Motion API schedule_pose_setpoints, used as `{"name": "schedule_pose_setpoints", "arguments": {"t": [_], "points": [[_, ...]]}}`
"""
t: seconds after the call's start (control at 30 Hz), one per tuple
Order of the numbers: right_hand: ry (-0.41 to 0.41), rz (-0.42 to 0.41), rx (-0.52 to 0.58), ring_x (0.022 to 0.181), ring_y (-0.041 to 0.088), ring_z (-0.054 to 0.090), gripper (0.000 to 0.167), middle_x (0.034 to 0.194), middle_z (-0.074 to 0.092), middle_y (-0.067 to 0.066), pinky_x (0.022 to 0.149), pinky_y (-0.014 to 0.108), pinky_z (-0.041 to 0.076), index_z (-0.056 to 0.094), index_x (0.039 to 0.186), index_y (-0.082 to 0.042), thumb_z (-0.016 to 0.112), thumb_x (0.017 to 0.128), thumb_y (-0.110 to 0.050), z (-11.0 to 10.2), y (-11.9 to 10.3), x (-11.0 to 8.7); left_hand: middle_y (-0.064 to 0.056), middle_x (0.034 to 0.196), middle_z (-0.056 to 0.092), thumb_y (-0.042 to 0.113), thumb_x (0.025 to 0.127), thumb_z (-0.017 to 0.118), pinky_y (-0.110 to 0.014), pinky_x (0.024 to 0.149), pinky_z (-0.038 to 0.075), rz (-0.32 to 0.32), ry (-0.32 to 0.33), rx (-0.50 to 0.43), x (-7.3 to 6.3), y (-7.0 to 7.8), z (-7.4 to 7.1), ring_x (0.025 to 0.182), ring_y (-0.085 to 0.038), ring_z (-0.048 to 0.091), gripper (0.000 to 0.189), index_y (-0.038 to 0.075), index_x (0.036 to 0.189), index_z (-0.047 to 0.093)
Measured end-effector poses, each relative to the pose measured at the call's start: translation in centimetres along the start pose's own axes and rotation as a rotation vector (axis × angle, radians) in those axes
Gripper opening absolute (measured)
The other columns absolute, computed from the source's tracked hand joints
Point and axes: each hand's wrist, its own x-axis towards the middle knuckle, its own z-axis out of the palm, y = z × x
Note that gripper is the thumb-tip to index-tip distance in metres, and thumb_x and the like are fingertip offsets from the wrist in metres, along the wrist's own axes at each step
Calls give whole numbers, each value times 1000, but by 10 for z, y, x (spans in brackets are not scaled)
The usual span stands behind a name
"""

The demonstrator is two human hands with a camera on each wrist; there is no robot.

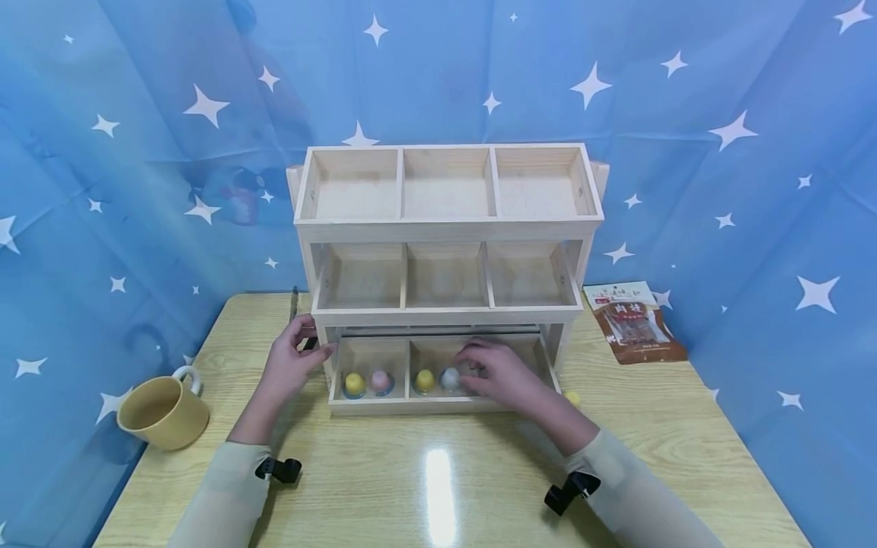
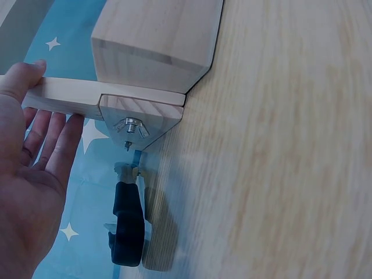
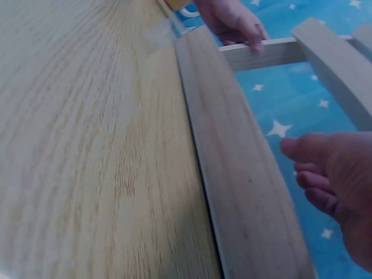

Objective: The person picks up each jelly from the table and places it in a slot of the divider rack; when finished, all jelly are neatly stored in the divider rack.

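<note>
A three-tier wooden rack point(image 1: 445, 228) stands on the table. Its bottom tier holds small domed pieces: a yellow one point(image 1: 354, 383), a pink one point(image 1: 381, 380), another yellow one point(image 1: 425, 379) and a white one point(image 1: 450, 377). My left hand point(image 1: 291, 361) grips the rack's left side post point(image 2: 70, 96), thumb in front and fingers behind. My right hand point(image 1: 496, 373) reaches into the bottom tier, with its loosely curled fingers just beside the white piece. The right wrist view shows nothing in the right hand point(image 3: 331, 180) above the rack's front board point(image 3: 232, 174).
A yellow mug point(image 1: 164, 411) stands at the table's left edge. A brown snack packet point(image 1: 637, 323) lies at the back right. A small yellow piece point(image 1: 572, 397) sits beside the rack's right foot. A black clamp point(image 2: 128, 224) grips the table edge. Blue starred cloth surrounds the table point(image 1: 438, 472).
</note>
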Motion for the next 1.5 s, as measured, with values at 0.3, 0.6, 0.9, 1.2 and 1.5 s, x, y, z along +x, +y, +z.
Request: {"name": "schedule_pose_setpoints", "arguments": {"t": [0.3, 0.6, 0.9, 1.2, 1.5], "points": [[111, 89, 18, 98, 21, 71, 26, 115, 74, 6, 82, 47, 66, 80, 119, -11, 89, 95, -9, -29, -5, -43, -23, 134, 64, 11, 102, 81, -25, 88, 65, -12, -7, -3, -1, -1, 4, 121, -41, 66, 56, 5, 151, 55], [257, 50, -56, 87, 16, 67, 32, 103, 71, -10, 71, 38, 62, 80, 113, -15, 92, 87, 0, -51, 10, -89, -22, 135, 64, 12, 103, 82, -23, 89, 63, -19, -1, 5, -3, 1, 4, 124, -41, 64, 57, 6, 153, 55], [293, 162, -112, 84, 14, 64, 33, 103, 72, -9, 66, 32, 59, 81, 113, -15, 94, 86, 0, -68, 21, -123, -23, 136, 64, 14, 103, 82, -23, 89, 63, -10, -5, -4, -1, -3, 4, 125, -43, 64, 57, 6, 152, 55], [307, 319, -143, 86, 15, 63, 29, 100, 69, -9, 69, 32, 58, 80, 114, -15, 92, 90, -5, -80, 33, -150, -22, 137, 64, 12, 104, 81, -20, 91, 62, 3, -6, 4, -1, -1, 4, 126, -38, 62, 56, 5, 153, 54], [252, 417, -9, 87, 12, 64, 27, 106, 72, 6, 73, 25, 59, 78, 120, -6, 88, 95, -5, -71, 55, -165, -23, 137, 64, 14, 105, 80, -18, 91, 60, 15, -8, 15, -2, -1, 3, 125, -34, 63, 57, 4, 153, 53]]}}
